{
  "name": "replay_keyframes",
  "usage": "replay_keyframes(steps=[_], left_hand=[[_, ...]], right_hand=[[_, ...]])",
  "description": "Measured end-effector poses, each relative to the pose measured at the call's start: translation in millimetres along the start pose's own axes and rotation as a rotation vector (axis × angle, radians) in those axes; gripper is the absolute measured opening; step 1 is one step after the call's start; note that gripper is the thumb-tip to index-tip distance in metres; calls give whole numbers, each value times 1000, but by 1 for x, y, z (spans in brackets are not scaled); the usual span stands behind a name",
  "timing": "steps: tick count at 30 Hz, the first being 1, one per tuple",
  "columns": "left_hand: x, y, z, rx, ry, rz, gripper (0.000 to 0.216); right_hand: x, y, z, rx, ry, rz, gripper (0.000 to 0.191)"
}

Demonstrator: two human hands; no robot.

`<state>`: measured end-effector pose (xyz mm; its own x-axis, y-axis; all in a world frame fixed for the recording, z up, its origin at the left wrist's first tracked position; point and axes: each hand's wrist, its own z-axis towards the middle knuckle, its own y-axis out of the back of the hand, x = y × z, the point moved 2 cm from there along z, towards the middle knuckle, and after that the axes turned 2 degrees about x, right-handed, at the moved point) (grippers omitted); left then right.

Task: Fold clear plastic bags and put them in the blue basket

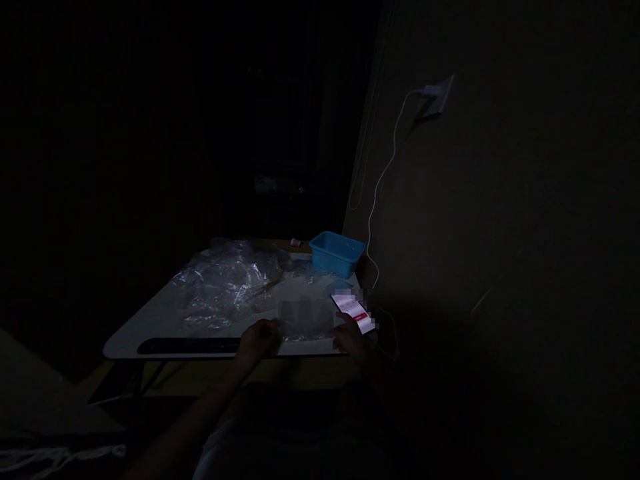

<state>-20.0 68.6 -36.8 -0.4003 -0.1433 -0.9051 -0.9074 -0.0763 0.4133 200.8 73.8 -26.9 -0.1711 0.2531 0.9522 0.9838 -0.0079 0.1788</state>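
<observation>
A clear plastic bag (pixel 306 320) lies flat near the front edge of the white table, between my two hands. My left hand (pixel 259 339) is closed at its left corner, with the fingertips pinched on the plastic. My right hand (pixel 349 335) is at the bag's right side, its fingers apart and the index finger stretched over the lower edge of a lit phone (pixel 355 312). Whether that finger touches the screen is hard to see. A large crumpled heap of clear plastic bags (pixel 233 277) spreads over the left and back of the table.
A blue plastic basket (pixel 336 255) stands at the table's back right corner (pixel 150 320), near a small pinkish-white item (pixel 295 243). A white cable (pixel 379 187) hangs from a wall socket (pixel 436 97) at right. A dark slot runs along the table's front. The room is very dark.
</observation>
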Motion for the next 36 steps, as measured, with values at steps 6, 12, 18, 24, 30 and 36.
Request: replay_keyframes(steps=[6,12,18,24,30,36], left_hand=[[9,11,0,27,-3,-305,21],[10,4,5,3,3,-252,17],[7,0,8,-47,-51,-29,10],[7,4,10,-78,-80,118,6],[3,5,7,-63,-99,186,5],[-3,5,6,-69,-70,280,4]], right_hand=[[8,-17,16,60,136,-43,49],[-1,-15,25,-66,318,-237,40],[-7,-7,17,-177,427,-411,36],[-7,-6,13,-138,440,-476,29],[-13,-5,4,-114,575,-627,23],[-12,-4,-2,-126,590,-734,18]])
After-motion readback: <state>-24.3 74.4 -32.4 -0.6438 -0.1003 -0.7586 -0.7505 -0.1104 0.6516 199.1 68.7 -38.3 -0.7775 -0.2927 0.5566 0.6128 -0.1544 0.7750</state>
